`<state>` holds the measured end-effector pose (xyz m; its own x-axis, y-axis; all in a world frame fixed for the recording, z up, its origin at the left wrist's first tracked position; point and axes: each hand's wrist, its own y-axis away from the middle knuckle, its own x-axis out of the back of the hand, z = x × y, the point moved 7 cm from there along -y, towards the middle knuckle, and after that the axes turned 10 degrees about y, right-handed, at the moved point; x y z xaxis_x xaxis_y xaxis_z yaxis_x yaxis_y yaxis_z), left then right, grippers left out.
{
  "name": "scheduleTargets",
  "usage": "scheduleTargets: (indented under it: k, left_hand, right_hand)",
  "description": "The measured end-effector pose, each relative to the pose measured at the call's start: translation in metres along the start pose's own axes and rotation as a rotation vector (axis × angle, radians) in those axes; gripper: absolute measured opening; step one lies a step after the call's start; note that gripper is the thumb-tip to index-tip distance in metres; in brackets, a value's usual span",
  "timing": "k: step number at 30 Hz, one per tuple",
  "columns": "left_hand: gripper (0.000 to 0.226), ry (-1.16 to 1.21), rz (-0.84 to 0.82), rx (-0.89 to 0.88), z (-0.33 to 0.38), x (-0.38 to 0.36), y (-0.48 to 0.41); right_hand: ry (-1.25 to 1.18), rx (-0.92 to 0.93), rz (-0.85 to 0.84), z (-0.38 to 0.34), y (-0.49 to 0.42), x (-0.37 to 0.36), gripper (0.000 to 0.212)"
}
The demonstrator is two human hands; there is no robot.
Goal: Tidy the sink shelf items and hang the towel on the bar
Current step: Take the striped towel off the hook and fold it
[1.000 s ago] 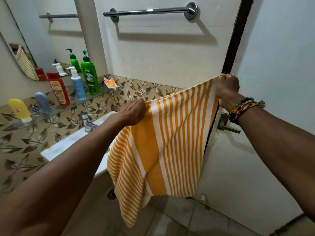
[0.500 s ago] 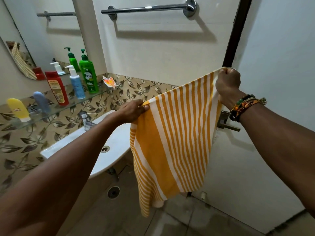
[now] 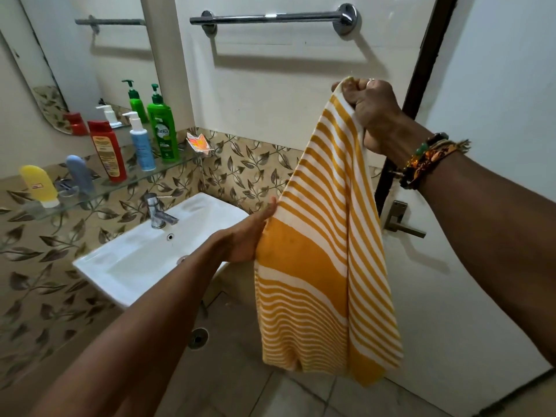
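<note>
A yellow and white striped towel (image 3: pixel 325 260) hangs folded from my right hand (image 3: pixel 370 109), which grips its top corners well below the chrome towel bar (image 3: pixel 270 18) on the wall. My left hand (image 3: pixel 249 236) presses against the towel's left edge at mid height, fingers partly hidden behind the cloth. On the glass shelf (image 3: pixel 168 170) above the sink stand a green pump bottle (image 3: pixel 162 130), a blue pump bottle (image 3: pixel 141 145), a red bottle (image 3: pixel 108 152), a grey-blue tube (image 3: pixel 79 174) and a yellow tube (image 3: pixel 39 185).
A white sink (image 3: pixel 135 263) with a chrome tap (image 3: pixel 156 210) sits under the shelf. A mirror (image 3: pixel 75 55) hangs on the left wall. A white door with a metal handle (image 3: pixel 403 224) stands at the right. An orange packet (image 3: pixel 198 142) lies at the shelf's right end.
The towel was stretched wide between both hands; now its top corners are gathered in my right hand and it hangs folded. My left hand has dropped to the towel's left edge.
</note>
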<state>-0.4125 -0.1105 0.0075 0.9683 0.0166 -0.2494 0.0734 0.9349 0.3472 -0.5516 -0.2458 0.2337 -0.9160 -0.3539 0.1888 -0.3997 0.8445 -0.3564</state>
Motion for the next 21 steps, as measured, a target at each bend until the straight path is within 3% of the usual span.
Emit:
scheduleTargets:
  k: [4,9,13,18,21]
  left_hand:
    - [0.075,-0.001,-0.011,0.038,-0.010,-0.009,-0.002]
    - [0.060,-0.137,0.032,0.105,-0.018,-0.009,-0.008]
    - [0.031,-0.186,0.011,0.112,-0.019,-0.014,-0.018]
    - [0.033,-0.534,0.225,-0.090,0.002,-0.012,-0.028]
    - [0.026,-0.504,0.351,-0.153,0.005,-0.002,-0.029]
  right_hand:
    - [-0.042,-0.024,0.000,-0.001,0.004,-0.001,0.024]
    - [-0.008,-0.046,0.037,0.004,0.007,0.011,0.023]
    - [-0.023,-0.060,0.045,0.008,0.010,0.016,0.023]
    - [-0.038,-0.047,0.019,0.010,0.011,0.015,0.024]
    - [-0.066,-0.051,0.041,0.011,0.009,0.020,0.025]
